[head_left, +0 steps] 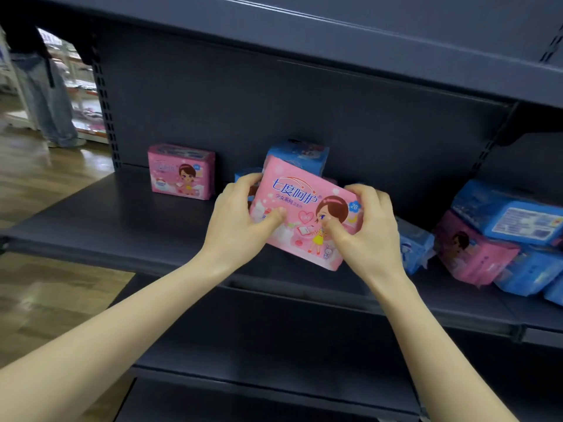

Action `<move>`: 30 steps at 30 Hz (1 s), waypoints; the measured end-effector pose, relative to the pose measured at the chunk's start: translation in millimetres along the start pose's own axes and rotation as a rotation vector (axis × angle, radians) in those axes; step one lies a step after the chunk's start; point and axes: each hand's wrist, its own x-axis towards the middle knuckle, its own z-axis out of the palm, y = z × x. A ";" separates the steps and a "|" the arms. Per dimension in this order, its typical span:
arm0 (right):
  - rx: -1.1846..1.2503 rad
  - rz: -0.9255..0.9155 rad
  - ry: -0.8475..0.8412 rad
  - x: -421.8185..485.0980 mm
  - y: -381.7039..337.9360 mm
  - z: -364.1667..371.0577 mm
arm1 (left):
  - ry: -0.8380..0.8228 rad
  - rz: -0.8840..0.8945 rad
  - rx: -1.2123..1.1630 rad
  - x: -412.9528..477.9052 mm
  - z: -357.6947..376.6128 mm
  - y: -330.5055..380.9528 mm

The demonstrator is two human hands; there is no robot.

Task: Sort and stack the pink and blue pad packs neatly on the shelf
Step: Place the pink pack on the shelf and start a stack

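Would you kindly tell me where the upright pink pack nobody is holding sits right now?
In the head view, the upright pink pack stands alone on the shelf at left, near the back panel, left of the held pink pack.

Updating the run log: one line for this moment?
left hand + right hand hold pink plastic pad pack | at dark metal shelf

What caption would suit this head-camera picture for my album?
Left hand and right hand hold a pink pad pack at the shelf, near a standing pink pack.
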 end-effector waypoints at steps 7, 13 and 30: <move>0.046 -0.047 -0.066 6.6 -21.4 34.1 | 0.082 -0.030 0.034 2.2 -34.2 -19.9; 0.066 -0.079 -0.119 15.2 -43.6 66.1 | 0.137 -0.083 0.027 4.2 -61.6 -42.4; 0.075 -0.109 -0.151 41.0 -90.6 157.1 | 0.137 -0.182 0.057 41.4 -131.4 -108.2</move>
